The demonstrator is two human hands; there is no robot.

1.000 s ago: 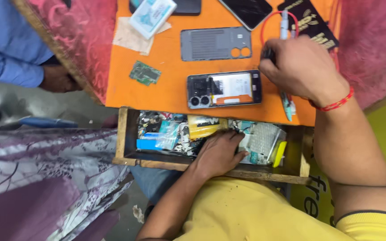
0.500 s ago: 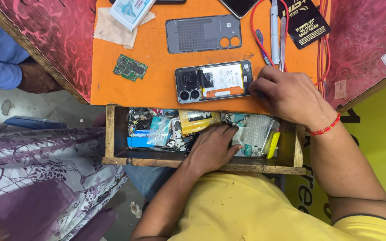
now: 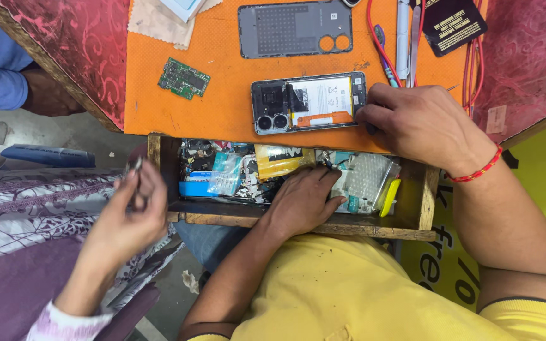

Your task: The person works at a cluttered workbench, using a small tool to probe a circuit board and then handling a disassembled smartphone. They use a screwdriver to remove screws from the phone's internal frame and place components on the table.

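Opened phone (image 3: pixel 309 103) on orange mat (image 3: pixel 222 107), its right end touched by curled fingers of right hand (image 3: pixel 426 123) at 3 o'clock; left hand (image 3: pixel 303 199) at 6 o'clock, loosely spread, grasping nothing visible, inside wooden drawer (image 3: pixel 419 202) crammed with packets and parts.

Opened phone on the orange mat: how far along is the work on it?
Done: the phone lies open, its grey back cover set apart above it and a green circuit board out on the orange mat. In hand: the right hand rests at the phone's end, while the left hand reaches into the cluttered wooden drawer. Left: board and cover are not yet back on.
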